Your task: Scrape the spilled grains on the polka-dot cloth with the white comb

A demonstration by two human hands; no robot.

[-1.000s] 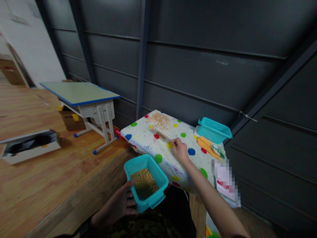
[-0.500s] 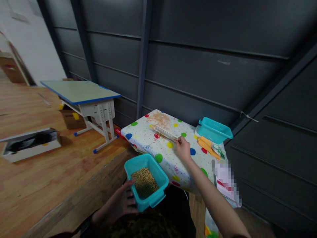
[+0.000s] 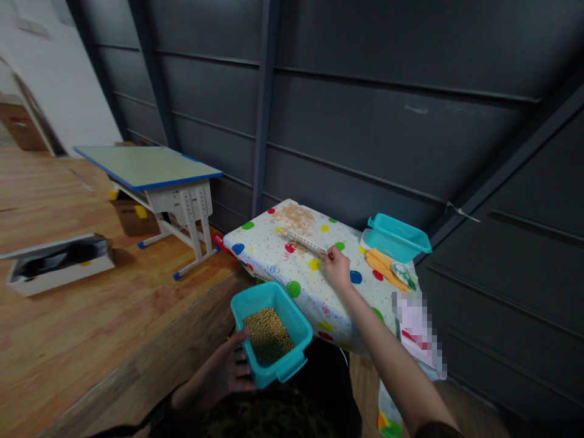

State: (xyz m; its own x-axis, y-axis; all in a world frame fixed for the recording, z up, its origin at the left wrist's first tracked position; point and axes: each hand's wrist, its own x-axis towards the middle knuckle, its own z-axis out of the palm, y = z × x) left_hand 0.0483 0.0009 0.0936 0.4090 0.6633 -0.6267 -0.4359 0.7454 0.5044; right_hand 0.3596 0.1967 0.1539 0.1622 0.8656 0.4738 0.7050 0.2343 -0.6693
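Note:
My left hand (image 3: 230,365) holds a turquoise plastic container (image 3: 296,319) by its near left side, thumb on the rim and fingers against the wall. Yellowish dried beans (image 3: 267,333), like soybeans, lie in it. The container is held at the table's near edge. On the spotted tablecloth (image 3: 274,248), my right hand (image 3: 336,266) is closed around the near end of a long white strip with a row of holes (image 3: 306,242). Its far end reaches to a scatter of small tan bits (image 3: 294,219). A few more bits lie beside the strip's near side.
A second turquoise container (image 3: 396,238) stands at the table's right back corner, beside an orange cloth (image 3: 383,267) and a green-and-white round item (image 3: 404,275). A grey panelled wall (image 3: 347,134) rises behind. To the left are a school desk (image 3: 150,167) and a white box (image 3: 61,267) on the floor.
The view has shifted very slightly. Both hands, the container and the white strip keep nearly the same places.

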